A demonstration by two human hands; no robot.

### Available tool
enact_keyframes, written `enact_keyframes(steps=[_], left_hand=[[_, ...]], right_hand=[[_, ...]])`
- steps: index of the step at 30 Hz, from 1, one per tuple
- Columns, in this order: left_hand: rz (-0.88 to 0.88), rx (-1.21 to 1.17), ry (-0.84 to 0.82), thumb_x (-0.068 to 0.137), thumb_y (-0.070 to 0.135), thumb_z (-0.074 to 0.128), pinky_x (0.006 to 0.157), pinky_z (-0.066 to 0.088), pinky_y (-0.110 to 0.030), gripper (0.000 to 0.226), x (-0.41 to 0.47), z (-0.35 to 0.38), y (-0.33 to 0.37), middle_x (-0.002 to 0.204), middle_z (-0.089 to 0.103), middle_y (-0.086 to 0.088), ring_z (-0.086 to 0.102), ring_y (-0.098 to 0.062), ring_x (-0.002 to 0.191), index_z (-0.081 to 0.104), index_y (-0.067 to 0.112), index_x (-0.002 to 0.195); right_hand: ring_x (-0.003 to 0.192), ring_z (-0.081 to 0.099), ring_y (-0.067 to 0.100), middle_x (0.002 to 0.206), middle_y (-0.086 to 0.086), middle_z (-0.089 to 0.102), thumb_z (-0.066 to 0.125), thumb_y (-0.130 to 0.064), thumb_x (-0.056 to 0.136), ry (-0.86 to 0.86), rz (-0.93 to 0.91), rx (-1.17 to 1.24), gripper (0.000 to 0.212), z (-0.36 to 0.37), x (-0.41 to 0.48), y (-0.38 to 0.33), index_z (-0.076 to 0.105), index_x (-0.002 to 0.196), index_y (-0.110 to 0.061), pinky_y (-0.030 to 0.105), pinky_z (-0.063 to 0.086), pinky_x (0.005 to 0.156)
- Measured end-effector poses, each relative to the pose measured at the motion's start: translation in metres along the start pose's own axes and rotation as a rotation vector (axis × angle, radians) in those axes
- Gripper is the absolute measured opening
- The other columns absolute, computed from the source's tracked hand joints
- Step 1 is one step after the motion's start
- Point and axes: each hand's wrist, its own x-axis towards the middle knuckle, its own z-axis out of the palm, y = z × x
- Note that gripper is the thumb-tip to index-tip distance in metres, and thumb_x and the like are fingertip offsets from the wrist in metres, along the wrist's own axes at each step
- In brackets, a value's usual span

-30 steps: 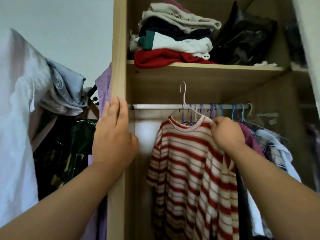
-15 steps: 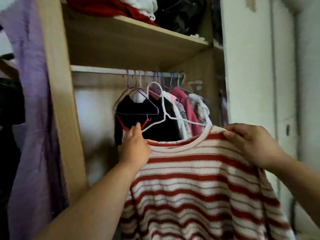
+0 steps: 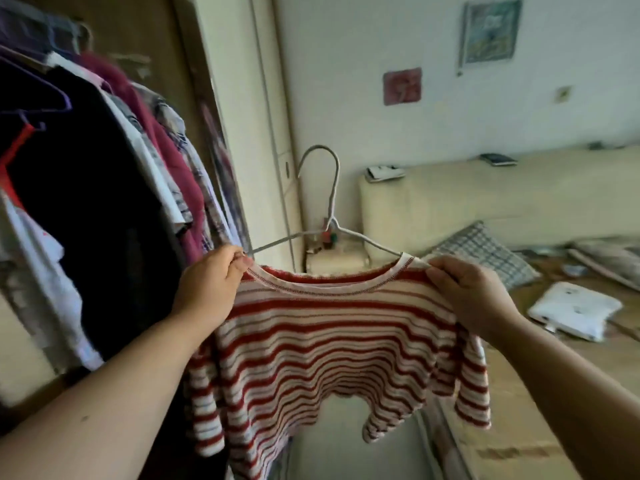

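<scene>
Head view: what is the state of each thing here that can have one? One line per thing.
striped shirt: on its hanger, held up in the air, spread between both hands.
hanger: arms inside the shirt's neck, hook free, hooked on nothing.
left hand: pinches the shirt's shoulder by the collar.
right hand: grips the other shoulder.
hung clothes: hanging in the wardrobe, at the left.
checked pillow: lying flat, untouched.

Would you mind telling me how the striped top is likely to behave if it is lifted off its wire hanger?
Probably floppy: the striped top sags between the left hand and right hand, sleeves dangling. Likely light, since pinches at the shoulders carry it. The thin wire hanger may slip out easily.
</scene>
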Motion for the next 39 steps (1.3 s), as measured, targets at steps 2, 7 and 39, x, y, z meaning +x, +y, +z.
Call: enact_keyframes(steps=[2,7,39], left_hand=[[0.046,-0.068,-0.080,0.094,0.029,0.053,0.068,0.039,-0.033,0.021,-0.020,0.022,0.019,0.089,0.068,-0.011,0.062,-0.033,0.084,0.062,0.011,0.091],[0.138,-0.125,-0.297,0.093,0.036,0.052,0.068,0.041,-0.034,0.020,-0.071,0.079,0.075,0.089,0.069,-0.007,0.062,-0.032,0.085,0.062,0.019,0.089],[0.413,0.047,-1.383,0.095,0.036,0.046,0.070,0.039,-0.029,0.022,-0.396,0.475,0.549,0.097,0.060,-0.001,0.053,-0.019,0.086,0.053,0.026,0.077]], right_hand=[[0.073,0.054,0.012,0.074,-0.014,0.061,0.054,-0.032,0.091,0.002,0.102,-0.085,0.011,-0.016,-0.043,0.020,0.065,0.091,-0.031,0.025,0.032,0.062],[0.069,0.054,0.008,0.072,-0.017,0.061,0.055,-0.031,0.091,-0.034,0.378,-0.133,0.008,-0.055,-0.154,0.066,0.062,0.087,-0.033,0.017,0.037,0.057],[0.086,0.060,0.016,0.096,0.000,0.065,0.047,-0.029,0.095,-0.010,1.600,-0.133,0.013,-0.291,-0.552,0.439,0.059,0.098,-0.023,0.036,0.053,0.080]])
